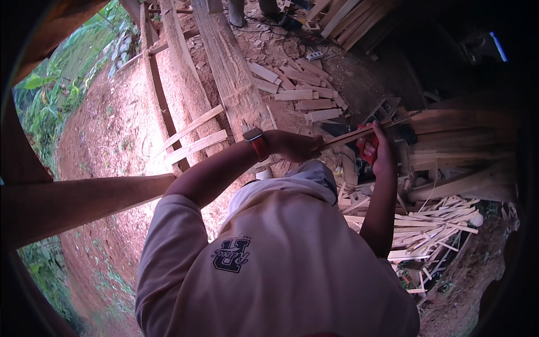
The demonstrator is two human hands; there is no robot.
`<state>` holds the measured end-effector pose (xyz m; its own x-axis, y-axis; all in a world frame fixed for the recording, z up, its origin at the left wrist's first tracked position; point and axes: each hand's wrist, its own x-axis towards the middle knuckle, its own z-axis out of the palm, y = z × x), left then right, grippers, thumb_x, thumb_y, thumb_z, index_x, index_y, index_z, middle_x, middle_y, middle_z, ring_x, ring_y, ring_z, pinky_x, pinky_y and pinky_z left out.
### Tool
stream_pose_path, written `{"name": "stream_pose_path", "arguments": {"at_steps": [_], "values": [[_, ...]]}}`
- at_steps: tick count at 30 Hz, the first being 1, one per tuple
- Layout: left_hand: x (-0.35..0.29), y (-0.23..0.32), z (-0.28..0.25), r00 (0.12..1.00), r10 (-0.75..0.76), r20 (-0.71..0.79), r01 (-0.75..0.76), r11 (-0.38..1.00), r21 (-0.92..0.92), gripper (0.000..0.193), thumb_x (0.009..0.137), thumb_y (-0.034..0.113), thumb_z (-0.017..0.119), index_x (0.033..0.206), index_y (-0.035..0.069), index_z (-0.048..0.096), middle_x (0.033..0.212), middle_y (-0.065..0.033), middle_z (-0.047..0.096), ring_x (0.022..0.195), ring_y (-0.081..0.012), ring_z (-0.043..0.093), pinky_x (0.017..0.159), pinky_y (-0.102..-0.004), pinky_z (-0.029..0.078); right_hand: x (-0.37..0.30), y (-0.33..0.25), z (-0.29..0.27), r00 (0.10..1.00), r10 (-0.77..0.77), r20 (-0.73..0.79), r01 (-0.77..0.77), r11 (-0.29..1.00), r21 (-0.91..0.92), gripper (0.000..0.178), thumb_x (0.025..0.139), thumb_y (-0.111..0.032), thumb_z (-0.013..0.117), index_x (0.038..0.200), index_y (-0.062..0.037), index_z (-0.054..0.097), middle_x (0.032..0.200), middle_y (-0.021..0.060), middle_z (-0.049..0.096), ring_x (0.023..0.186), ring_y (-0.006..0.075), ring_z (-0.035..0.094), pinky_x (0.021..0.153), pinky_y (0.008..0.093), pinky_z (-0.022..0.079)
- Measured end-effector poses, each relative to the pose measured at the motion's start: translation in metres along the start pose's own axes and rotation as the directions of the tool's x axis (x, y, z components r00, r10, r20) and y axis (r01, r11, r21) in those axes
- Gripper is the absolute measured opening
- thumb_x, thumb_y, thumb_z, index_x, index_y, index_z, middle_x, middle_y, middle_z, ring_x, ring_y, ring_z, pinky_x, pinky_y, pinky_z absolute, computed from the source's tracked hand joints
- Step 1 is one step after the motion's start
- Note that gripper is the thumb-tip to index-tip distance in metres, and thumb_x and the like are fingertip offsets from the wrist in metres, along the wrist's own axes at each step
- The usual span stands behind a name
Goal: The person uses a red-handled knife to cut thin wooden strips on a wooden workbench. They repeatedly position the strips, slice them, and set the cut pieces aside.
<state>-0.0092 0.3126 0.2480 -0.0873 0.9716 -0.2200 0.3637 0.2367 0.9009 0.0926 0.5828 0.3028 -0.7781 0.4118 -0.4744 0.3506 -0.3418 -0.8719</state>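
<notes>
My left hand (296, 147), below a watch with a red strap (257, 144), is closed around the near end of a narrow wooden strip (349, 136). The strip slants up to the right in front of me. On its right side my right hand (384, 153) is wrapped round the red handle (368, 149) of a tool. One finger points upward beside the strip. The rest of the tool is dark and partly hidden, so its kind cannot be made out.
Long planks (233, 67) run away at the upper left, with two short strips (196, 147) across them. Cut wood pieces (314, 92) lie on the sawdust-covered ground ahead. Thin offcuts (432, 224) pile up at the right. A beam (84, 203) juts in from the left.
</notes>
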Motion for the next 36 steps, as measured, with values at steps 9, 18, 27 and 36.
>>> {"name": "stream_pose_path", "arguments": {"at_steps": [9, 18, 27, 36], "values": [[0.012, 0.018, -0.024, 0.984, -0.105, 0.141, 0.097, 0.993, 0.064, 0.04, 0.115, 0.041, 0.041, 0.119, 0.001, 0.048, 0.087, -0.0061, 0.059, 0.081, -0.0205, 0.059, 0.078, -0.0414, 0.05, 0.008, -0.003, -0.007, 0.999, 0.009, -0.036, -0.014, 0.993, -0.12, 0.032, 0.1, -0.039, 0.075, 0.095, -0.0087, 0.064, 0.074, 0.0054, 0.067, 0.044, 0.0049, 0.04, 0.04, 0.0228, 0.028], [0.024, 0.008, -0.02, 0.973, -0.118, 0.2, 0.121, 0.993, 0.001, 0.043, 0.115, 0.042, 0.039, 0.113, 0.001, 0.051, 0.086, -0.0044, 0.059, 0.078, -0.0185, 0.058, 0.08, -0.0396, 0.05, 0.013, 0.003, -0.017, 0.995, 0.07, -0.065, -0.075, 0.995, -0.068, 0.032, 0.1, -0.037, 0.076, 0.096, -0.0069, 0.066, 0.074, 0.0074, 0.07, 0.043, 0.005, 0.04, 0.04, 0.023, 0.029], [0.027, -0.003, -0.009, 0.977, -0.106, 0.185, 0.104, 0.994, 0.018, 0.046, 0.115, 0.044, 0.039, 0.108, 0.0, 0.052, 0.084, -0.0042, 0.06, 0.077, -0.0189, 0.057, 0.077, -0.0391, 0.05, 0.002, 0.009, -0.003, 0.99, 0.027, -0.14, -0.04, 0.995, -0.092, 0.033, 0.1, -0.04, 0.075, 0.095, -0.0079, 0.068, 0.072, 0.0046, 0.068, 0.043, 0.0044, 0.041, 0.039, 0.0223, 0.027], [0.023, -0.012, 0.03, 0.995, -0.085, -0.05, 0.089, 0.994, 0.067, 0.038, 0.114, 0.032, 0.043, 0.122, -0.004, 0.045, 0.094, -0.0244, 0.064, 0.084, -0.0358, 0.065, 0.078, -0.0485, 0.051, 0.013, 0.022, -0.014, 0.995, -0.037, -0.089, 0.031, 0.997, -0.069, 0.027, 0.103, -0.031, 0.07, 0.094, -0.0065, 0.064, 0.074, 0.0108, 0.07, 0.043, 0.0048, 0.043, 0.039, 0.0223, 0.03]]}}
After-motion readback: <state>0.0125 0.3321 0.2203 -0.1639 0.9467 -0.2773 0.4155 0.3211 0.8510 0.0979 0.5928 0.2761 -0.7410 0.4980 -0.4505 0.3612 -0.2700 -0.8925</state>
